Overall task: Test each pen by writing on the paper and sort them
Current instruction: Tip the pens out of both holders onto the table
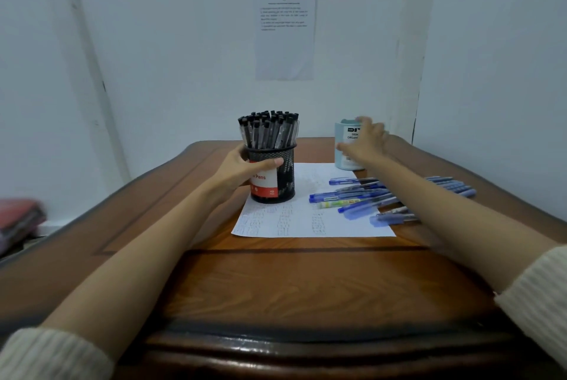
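A black mesh cup (283, 178) full of several black pens (268, 129) stands on the left part of the white paper (299, 221). My left hand (245, 166) grips the cup's side, thumb across its red-and-white label. Several blue pens (362, 195) and one green-yellow pen (339, 203) lie loose on the paper's right half and the table beyond. A pale blue organiser cup (345, 146) stands at the back right. My right hand (366, 142), blurred, reaches around the organiser cup with spread fingers; whether it grips the cup is unclear.
Everything sits on a brown wooden table (276, 281) against a white wall. A printed sheet (285, 37) is stuck on the wall behind. A red and dark bundle (18, 220) lies on the floor at far left.
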A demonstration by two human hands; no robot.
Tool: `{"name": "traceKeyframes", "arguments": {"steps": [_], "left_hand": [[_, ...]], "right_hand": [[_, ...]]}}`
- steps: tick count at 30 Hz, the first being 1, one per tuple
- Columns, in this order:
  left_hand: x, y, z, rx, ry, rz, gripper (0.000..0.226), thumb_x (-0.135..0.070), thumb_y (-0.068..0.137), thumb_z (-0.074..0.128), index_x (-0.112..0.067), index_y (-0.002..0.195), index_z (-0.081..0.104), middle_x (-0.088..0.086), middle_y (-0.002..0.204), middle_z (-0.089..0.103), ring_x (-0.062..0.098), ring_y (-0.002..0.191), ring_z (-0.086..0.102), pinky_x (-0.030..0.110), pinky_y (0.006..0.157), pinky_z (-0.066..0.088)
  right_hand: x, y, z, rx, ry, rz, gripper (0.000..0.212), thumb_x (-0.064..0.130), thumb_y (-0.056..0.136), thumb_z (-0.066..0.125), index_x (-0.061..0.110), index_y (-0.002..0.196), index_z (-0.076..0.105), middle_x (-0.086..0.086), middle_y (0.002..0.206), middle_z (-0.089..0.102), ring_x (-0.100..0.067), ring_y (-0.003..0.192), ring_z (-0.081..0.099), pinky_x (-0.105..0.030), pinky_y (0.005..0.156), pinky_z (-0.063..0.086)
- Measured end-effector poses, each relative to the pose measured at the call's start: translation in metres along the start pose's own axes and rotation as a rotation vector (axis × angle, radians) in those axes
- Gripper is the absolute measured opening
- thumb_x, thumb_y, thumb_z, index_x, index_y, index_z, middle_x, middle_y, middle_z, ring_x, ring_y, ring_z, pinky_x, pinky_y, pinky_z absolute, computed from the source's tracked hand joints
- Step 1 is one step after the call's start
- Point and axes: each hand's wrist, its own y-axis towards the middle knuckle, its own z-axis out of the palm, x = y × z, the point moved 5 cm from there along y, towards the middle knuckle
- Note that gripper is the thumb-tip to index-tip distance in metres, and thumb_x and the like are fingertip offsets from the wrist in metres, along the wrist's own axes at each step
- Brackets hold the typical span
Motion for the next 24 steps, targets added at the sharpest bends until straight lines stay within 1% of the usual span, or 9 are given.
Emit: {"name": "traceKeyframes", "arguments": {"steps": [3,5,6,10,14,16,19,22,24], "left_hand": [[-0.003,-0.004,-0.004,-0.045,-0.004,0.019,0.083,-0.034,0.049,0.089,-0.016,0.123,0.054,0.003,0.12,0.061,0.022,0.111,0.058,0.041,0.092,0.05],[-0.009,-0.008,-0.008,-0.065,0.03,0.04,0.093,-0.04,0.042,0.087,-0.017,0.126,0.053,0.001,0.121,0.062,0.017,0.109,0.059,0.037,0.09,0.051],[-0.013,-0.011,-0.01,-0.069,0.045,0.05,0.095,-0.04,0.042,0.087,-0.017,0.127,0.052,0.0,0.121,0.061,0.015,0.109,0.058,0.036,0.091,0.05],[-0.031,-0.017,-0.025,-0.088,0.139,0.08,0.075,-0.021,0.062,0.085,-0.016,0.128,0.05,-0.002,0.12,0.059,0.016,0.109,0.055,0.038,0.099,0.045],[-0.048,-0.028,-0.062,-0.113,0.47,0.106,0.09,-0.042,0.042,0.087,-0.022,0.121,0.052,-0.005,0.115,0.059,0.015,0.106,0.053,0.031,0.094,0.045],[-0.05,-0.036,-0.082,-0.104,0.641,0.109,0.093,-0.045,0.038,0.088,-0.02,0.12,0.053,-0.006,0.114,0.059,0.013,0.106,0.052,0.028,0.095,0.043],[-0.045,-0.048,-0.109,-0.154,0.755,0.124,0.106,-0.059,0.026,0.077,-0.019,0.122,0.053,-0.005,0.116,0.06,0.011,0.109,0.052,0.024,0.096,0.038],[-0.038,-0.057,-0.12,-0.138,0.859,0.207,0.106,-0.062,0.029,0.073,-0.018,0.124,0.053,-0.001,0.118,0.061,0.016,0.112,0.054,0.03,0.099,0.041],[-0.035,-0.059,-0.119,-0.077,1.005,0.262,0.1,-0.054,0.037,0.081,-0.018,0.126,0.052,0.001,0.12,0.06,0.019,0.112,0.054,0.038,0.098,0.043]], "right_hand": [[-0.001,-0.037,0.02,0.447,-0.093,-0.182,0.046,0.032,0.089,0.061,0.012,0.129,0.049,-0.01,0.13,0.05,-0.024,0.119,0.048,-0.029,0.092,0.038],[-0.005,-0.057,0.025,0.551,-0.218,-0.277,0.041,0.04,0.091,0.055,0.015,0.123,0.057,-0.008,0.13,0.055,-0.021,0.118,0.05,-0.028,0.092,0.038],[-0.005,-0.063,0.025,0.556,-0.246,-0.298,0.039,0.041,0.092,0.053,0.016,0.121,0.06,-0.007,0.13,0.056,-0.021,0.118,0.05,-0.029,0.093,0.039],[-0.001,-0.068,0.025,0.544,-0.287,-0.306,0.038,0.042,0.095,0.046,0.016,0.119,0.062,-0.008,0.125,0.06,-0.024,0.113,0.053,-0.034,0.093,0.042],[-0.002,-0.064,0.031,0.541,-0.328,-0.345,0.037,0.038,0.097,0.044,0.014,0.12,0.06,-0.011,0.124,0.06,-0.026,0.11,0.054,-0.033,0.089,0.042],[-0.003,-0.061,0.034,0.539,-0.348,-0.36,0.037,0.038,0.098,0.043,0.014,0.12,0.06,-0.012,0.124,0.059,-0.027,0.109,0.053,-0.033,0.086,0.041],[-0.004,-0.058,0.036,0.528,-0.354,-0.38,0.034,0.037,0.098,0.044,0.014,0.117,0.061,-0.013,0.122,0.06,-0.027,0.107,0.054,-0.034,0.085,0.041],[-0.005,-0.056,0.038,0.509,-0.356,-0.391,0.032,0.037,0.097,0.044,0.016,0.114,0.062,-0.016,0.118,0.06,-0.028,0.103,0.055,-0.037,0.085,0.043],[-0.005,-0.055,0.037,0.5,-0.369,-0.391,0.032,0.038,0.097,0.044,0.017,0.113,0.061,-0.016,0.117,0.059,-0.028,0.102,0.054,-0.036,0.083,0.043]]}}
